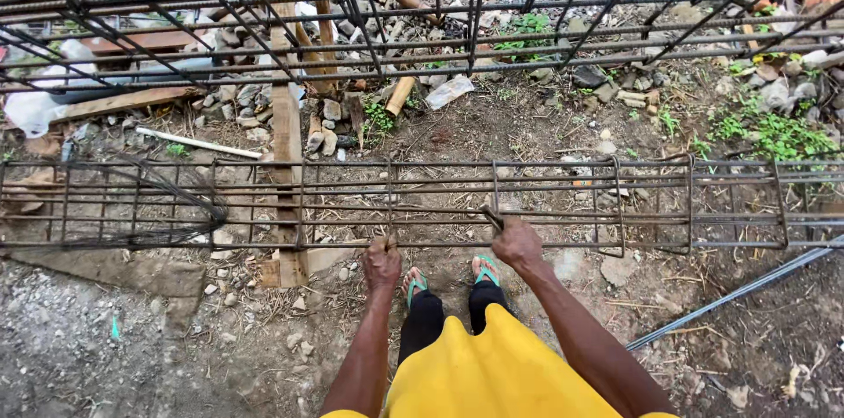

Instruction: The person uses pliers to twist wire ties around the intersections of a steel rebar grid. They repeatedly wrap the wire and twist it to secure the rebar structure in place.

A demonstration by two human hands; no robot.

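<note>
My left hand [382, 261] is clenched on the near bar of the rebar cage [264, 203], which lies on the ground, long axis running left to right in front of me. My right hand [517, 243] grips a small tool [491, 219] against that same bar, just beside.

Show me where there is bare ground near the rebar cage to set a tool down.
Bare dirt lies right of the feet, between the rebar cage and the loose rod. The left corner by the concrete slab is gravelly but open. Beyond the cage, rubble and timber crowd the ground.
</note>
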